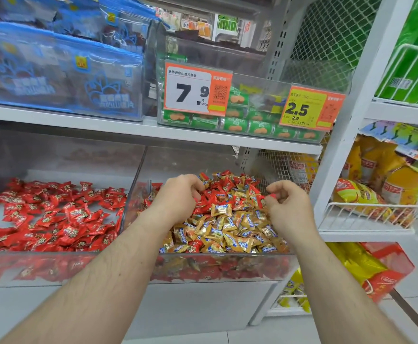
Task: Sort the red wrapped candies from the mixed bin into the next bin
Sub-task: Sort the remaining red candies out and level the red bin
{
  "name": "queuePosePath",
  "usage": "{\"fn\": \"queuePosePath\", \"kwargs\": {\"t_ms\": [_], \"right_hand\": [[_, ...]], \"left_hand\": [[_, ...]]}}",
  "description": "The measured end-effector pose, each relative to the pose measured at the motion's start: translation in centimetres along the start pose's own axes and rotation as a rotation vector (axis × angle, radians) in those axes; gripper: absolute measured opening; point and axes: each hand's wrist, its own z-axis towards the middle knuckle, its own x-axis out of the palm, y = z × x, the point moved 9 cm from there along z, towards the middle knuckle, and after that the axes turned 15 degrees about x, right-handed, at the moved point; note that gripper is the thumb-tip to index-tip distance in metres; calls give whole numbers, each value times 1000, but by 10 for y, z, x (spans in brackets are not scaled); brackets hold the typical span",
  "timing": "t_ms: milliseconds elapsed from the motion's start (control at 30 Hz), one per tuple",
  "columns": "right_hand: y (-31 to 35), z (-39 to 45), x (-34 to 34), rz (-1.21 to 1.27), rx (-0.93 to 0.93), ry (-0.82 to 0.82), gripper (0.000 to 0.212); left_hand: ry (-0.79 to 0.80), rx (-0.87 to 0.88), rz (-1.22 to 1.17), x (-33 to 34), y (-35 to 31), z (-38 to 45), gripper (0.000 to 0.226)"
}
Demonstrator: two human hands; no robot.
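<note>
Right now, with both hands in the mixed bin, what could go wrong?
1. The gold candies lie tangled among the red candies, so a gold one may ride along with a grab into the red bin.
2. The right hand only pinches a red piece at its fingertips; it could drop on the way across the clear divider.
3. The left hand digs with curled fingers, possibly burying red pieces deeper.

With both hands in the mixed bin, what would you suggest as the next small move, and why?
Probably carry the right hand left to the clear plastic bin of red wrapped candies: its fingers seem to pinch a small red wrapped candy above the mixed red-and-gold bin.
</note>
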Motion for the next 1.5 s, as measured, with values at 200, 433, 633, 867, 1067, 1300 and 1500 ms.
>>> {"fn": "queuePosePath", "kwargs": {"t_ms": [200, 433, 633, 867, 1067, 1300, 1500], "right_hand": [[7, 2, 8, -60, 43, 31, 37], [5, 13, 58, -612, -46, 100, 39], [-4, 14, 74, -704, 11, 195, 40], [8, 4, 47, -403, -61, 41, 11], [13, -1, 25, -34, 33, 20, 24], [11, -5, 52, -400, 99, 130, 15], [13, -8, 79, -720, 27, 151, 44]], "left_hand": [[248, -9, 146, 33, -5, 8, 34], [310, 14, 266, 32, 0, 8, 13], [131, -41, 112, 2, 8, 5, 24], [-207, -253, -398, -30, 16, -9, 38], [-345, -390, -953, -15, 23, -20, 23], [-18, -88, 93, -13, 17, -2, 6], [317, -56, 429, 20, 19, 6, 43]]}}
